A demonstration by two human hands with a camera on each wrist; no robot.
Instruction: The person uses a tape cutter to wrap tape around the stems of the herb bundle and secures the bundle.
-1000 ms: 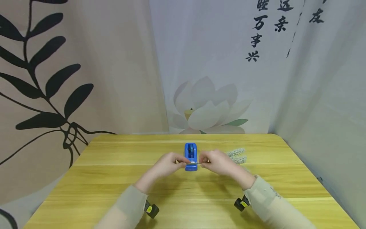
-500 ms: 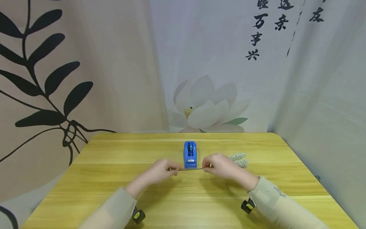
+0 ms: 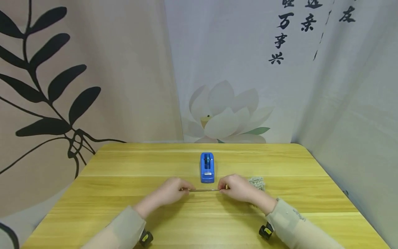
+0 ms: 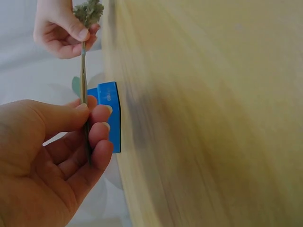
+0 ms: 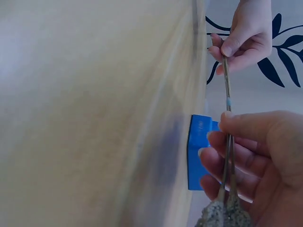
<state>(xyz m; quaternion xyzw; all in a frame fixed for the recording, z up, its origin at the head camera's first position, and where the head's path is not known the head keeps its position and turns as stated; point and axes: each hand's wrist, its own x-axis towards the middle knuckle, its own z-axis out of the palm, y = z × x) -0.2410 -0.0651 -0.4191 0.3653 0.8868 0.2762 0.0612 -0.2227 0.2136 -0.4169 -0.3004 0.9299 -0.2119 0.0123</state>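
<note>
Both hands hold a small bunch of dried flower stems (image 3: pixel 203 190) level above the table, in front of a blue tape dispenser (image 3: pixel 207 178). Thumb and fingers of my left hand (image 3: pixel 172 190) pinch the bare stem ends. My right hand (image 3: pixel 237 187) pinches the stems closer to their fluffy pale green-grey flower heads (image 3: pixel 257 182), which stick out past that hand. In the right wrist view, two heads (image 5: pixel 222 215) lie side by side, and a small light blue band (image 5: pixel 229 102) sits round the stems between the hands. The dispenser touches neither hand.
The wooden table (image 3: pixel 109 193) reaches back to a curtain (image 3: pixel 136 86) printed with leaves, a lotus and writing. A dark wrist camera (image 3: pixel 145 238) hangs under the left sleeve, another camera (image 3: pixel 266 230) under the right.
Both hands have drawn the stems from over the dispenser's front towards the person. The left hand has moved leftward along with this, so a longer stretch of stem shows between the hands.
</note>
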